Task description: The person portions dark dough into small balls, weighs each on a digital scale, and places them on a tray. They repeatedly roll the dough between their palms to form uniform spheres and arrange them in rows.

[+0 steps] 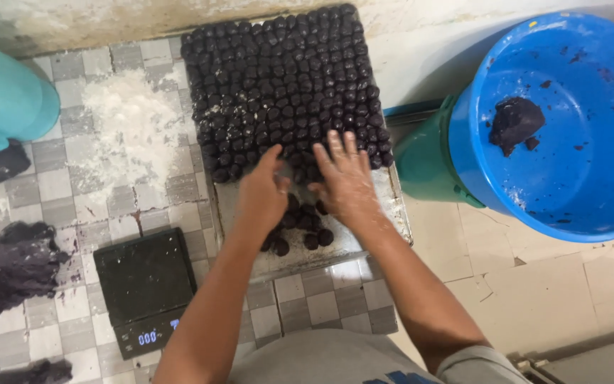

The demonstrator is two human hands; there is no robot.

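A metal tray [392, 213] on a checked surface carries many small dark dough balls [286, 85] packed in rows. Below the rows lies a loose cluster of dark balls [305, 231]. My left hand [263, 192] rests over that cluster, fingers curled, touching the balls at the lowest row. My right hand [346, 178] lies flat with fingers spread on the lower right of the rows. Whether either hand holds a ball is hidden.
A black digital scale [145, 284] sits at the lower left of the tray. White flour [133, 128] is spread on the checked surface. Dark dough lumps [15, 267] lie at the left. A blue tub [577, 128] with a dark dough piece [514, 122] stands at the right.
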